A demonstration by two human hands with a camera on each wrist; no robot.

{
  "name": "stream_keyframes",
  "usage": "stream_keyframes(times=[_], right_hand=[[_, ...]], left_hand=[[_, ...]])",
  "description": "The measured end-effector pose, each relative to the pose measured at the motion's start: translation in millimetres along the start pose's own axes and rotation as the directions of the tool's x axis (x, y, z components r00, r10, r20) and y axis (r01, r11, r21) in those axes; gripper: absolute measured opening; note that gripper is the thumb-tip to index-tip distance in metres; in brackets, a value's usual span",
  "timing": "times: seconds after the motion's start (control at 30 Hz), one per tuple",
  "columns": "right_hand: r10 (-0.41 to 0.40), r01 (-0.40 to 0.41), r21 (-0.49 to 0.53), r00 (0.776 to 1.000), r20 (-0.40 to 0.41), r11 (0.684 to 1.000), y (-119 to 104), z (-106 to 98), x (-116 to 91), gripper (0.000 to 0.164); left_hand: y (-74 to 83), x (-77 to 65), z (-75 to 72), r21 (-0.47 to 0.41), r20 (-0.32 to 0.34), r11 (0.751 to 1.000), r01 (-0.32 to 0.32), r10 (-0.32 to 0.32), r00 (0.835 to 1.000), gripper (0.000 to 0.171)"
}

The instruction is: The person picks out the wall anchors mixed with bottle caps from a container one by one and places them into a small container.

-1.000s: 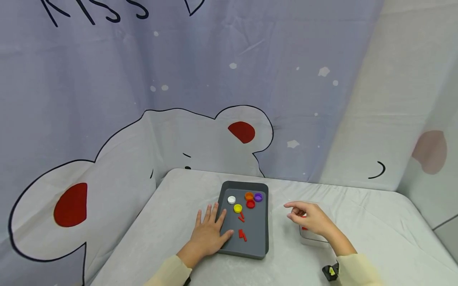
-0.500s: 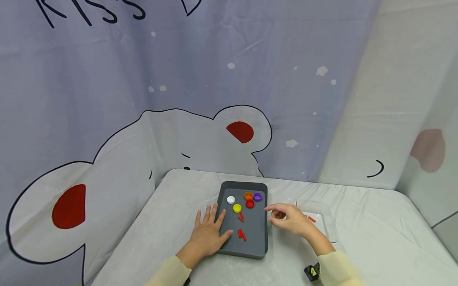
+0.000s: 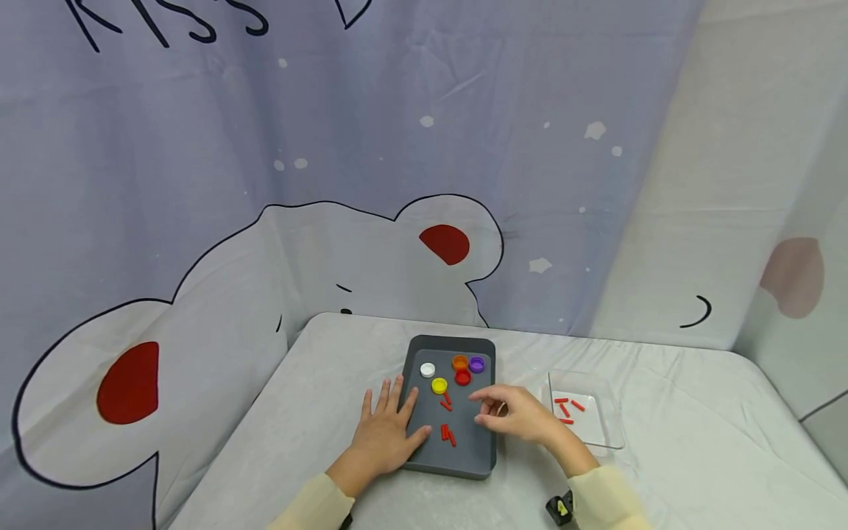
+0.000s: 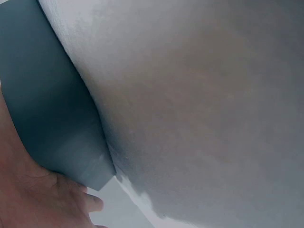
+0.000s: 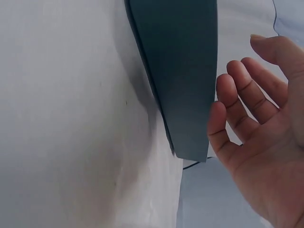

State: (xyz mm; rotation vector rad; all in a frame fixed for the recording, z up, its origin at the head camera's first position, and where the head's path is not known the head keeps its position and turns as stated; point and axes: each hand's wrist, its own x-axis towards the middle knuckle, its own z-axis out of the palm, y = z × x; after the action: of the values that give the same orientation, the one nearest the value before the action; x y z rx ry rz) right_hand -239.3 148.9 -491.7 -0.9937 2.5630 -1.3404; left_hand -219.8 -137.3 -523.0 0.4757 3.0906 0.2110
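The left hand (image 3: 380, 436) rests, fingers spread, across the left edge of the gray tray (image 3: 470, 445). The right hand (image 3: 522, 414), fingers loosely bent and apparently holding nothing, hovers over its right edge. Three red sticks (image 3: 444, 433) lie toward its near edge.

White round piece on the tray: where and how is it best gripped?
Probably by opposite sides of its rim, pinched from above: the white round piece seems to lie flat, apart from the yellow one, while the left wall of the tray and the left hand crowd its left.
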Motion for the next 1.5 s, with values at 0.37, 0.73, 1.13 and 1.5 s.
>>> stream_keyframes(times=[0.37, 0.73, 1.13, 1.5], right_hand=[[0.020, -0.018, -0.018, 0.993, 0.116, 1.000, -4, 13, 9, 0.037], [0.099, -0.074, -0.143, 0.980, 0.172, 0.987, -9, 31, 18, 0.032], [0.194, -0.157, -0.297, 0.976, 0.100, 0.942, -10, 45, 23, 0.033], [0.254, -0.214, -0.373, 0.965, 0.060, 0.903, -15, 50, 24, 0.034]], left_hand=[[-1.8, 1.6, 1.3, 0.005, -0.006, 1.000, -0.002, 0.002, 1.000, 0.079], [-2.7, 0.9, 1.4, 0.013, 0.017, 1.000, 0.000, 0.000, 1.000, 0.080], [-0.9, 0.6, -1.6, 0.001, 0.005, 1.000, -0.010, 0.010, 1.000, 0.079], [2.2, -2.0, -4.6, -0.005, 0.014, 1.000, -0.009, 0.009, 1.000, 0.077]])
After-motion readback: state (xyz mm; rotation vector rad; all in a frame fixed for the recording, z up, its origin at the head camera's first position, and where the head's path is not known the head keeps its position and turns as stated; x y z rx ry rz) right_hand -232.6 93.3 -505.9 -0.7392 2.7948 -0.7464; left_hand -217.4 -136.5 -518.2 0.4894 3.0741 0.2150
